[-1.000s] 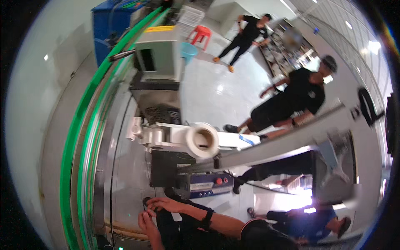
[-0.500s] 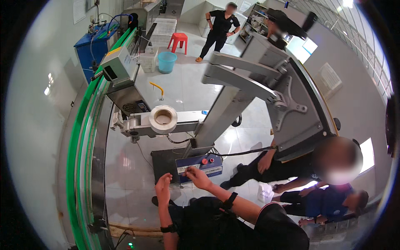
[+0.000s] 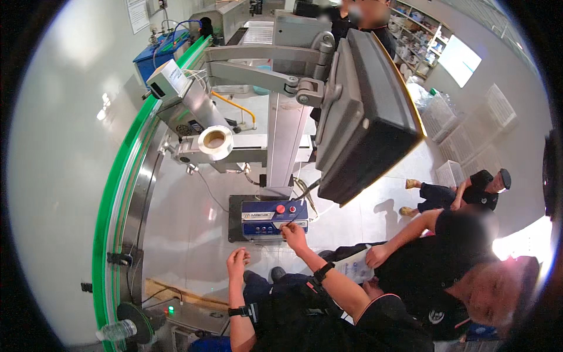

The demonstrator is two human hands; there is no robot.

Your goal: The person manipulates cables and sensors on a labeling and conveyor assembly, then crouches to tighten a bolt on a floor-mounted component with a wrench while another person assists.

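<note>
My left hand [image 3: 238, 261] is raised in front of me with its fingers loosely curved and apart, and nothing shows in it. My right hand [image 3: 294, 236] is closed in a pinch; a thin dark line runs up from the fingertips, too fine to name. Behind that hand lies a blue control box [image 3: 258, 212] with red buttons, on the dark base of a metal stand. Both hands look apart from the box. Above them, a roll of white labels [image 3: 215, 142] sits on the stand's horizontal arm.
A big grey monitor-like housing [image 3: 375, 117] hangs from a jointed arm [image 3: 258, 56]. On the left runs a green-edged conveyor [image 3: 111, 205], with a clear bottle [image 3: 117, 330] near its close end. A co-worker [image 3: 404, 258] at my right holds a white bag [image 3: 355, 265]. Others are farther back.
My view has swung right, so the monitor housing and stand appear farther left. My right hand has risen a little beside the control box. The co-worker at right is now close with a white bag.
</note>
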